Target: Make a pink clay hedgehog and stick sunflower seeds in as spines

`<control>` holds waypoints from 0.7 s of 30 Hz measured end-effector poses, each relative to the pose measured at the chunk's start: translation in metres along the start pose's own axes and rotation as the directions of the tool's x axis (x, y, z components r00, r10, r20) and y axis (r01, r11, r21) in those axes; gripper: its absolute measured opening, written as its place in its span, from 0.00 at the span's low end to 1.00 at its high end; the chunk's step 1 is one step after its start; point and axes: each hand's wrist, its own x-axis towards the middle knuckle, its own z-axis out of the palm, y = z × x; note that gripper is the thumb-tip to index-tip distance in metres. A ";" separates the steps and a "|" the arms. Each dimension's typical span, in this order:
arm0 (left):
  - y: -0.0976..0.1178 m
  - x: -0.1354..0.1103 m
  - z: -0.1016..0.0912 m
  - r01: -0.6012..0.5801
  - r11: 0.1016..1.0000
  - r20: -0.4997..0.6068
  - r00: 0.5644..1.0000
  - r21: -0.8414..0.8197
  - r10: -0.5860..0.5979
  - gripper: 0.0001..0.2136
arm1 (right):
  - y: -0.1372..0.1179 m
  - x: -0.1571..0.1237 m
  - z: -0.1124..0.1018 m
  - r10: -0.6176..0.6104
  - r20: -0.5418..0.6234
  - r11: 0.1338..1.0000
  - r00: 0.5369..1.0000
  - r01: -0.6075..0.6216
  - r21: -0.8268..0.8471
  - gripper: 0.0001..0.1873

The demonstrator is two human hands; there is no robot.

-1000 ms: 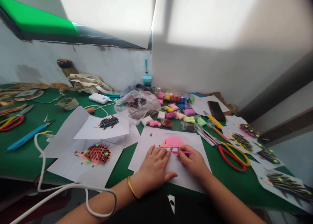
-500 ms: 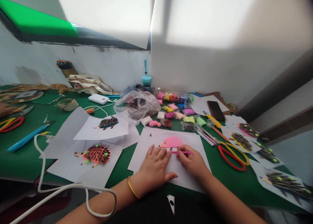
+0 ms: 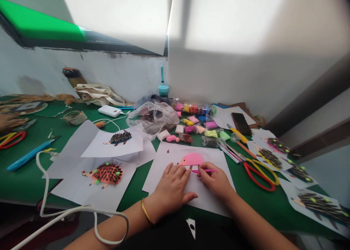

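A white paper sheet (image 3: 169, 155) lies on the green table (image 3: 24, 177) in front of me, with a pink clay hedgehog shape (image 3: 193, 159) pressed onto it. My left hand (image 3: 171, 188) rests flat on the sheet just below the shape, fingers spread, a gold bangle on the wrist. My right hand (image 3: 216, 182) pinches a thin pink stick tool (image 3: 207, 170), whose tip touches the lower edge of the pink shape.
Finished hedgehog sheets lie at left (image 3: 105, 172) and along the right (image 3: 270, 158). Red and yellow scissors (image 3: 259, 171), clay packets (image 3: 197, 124), a plastic bag (image 3: 153, 118), a phone (image 3: 242, 123), a power bank (image 3: 110, 110) with white cable (image 3: 43, 184). Another person's hand (image 3: 8, 120) shows at far left.
My hands have barely moved. Another person's hand has come into view at the far left near the red scissors.
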 end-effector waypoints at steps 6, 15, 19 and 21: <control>-0.001 0.003 -0.007 0.041 0.997 0.005 0.999 -0.067 -0.041 0.27 | -0.002 0.000 -0.001 0.005 -0.004 1.000 1.000 -0.005 -0.018 0.12; -0.003 0.007 -0.011 0.095 0.955 -0.035 0.993 -0.279 -0.109 0.18 | -0.003 -0.001 -0.001 -0.001 -0.007 1.000 1.000 0.001 0.009 0.13; -0.003 0.009 -0.008 0.136 0.943 0.000 0.990 -0.304 -0.143 0.20 | -0.001 -0.004 -0.008 -0.071 -0.084 0.997 0.994 0.069 -0.031 0.14; -0.003 0.011 -0.010 0.154 0.944 0.013 0.987 -0.292 -0.157 0.19 | 0.001 -0.005 -0.013 -0.118 -0.134 0.989 0.984 0.104 -0.107 0.13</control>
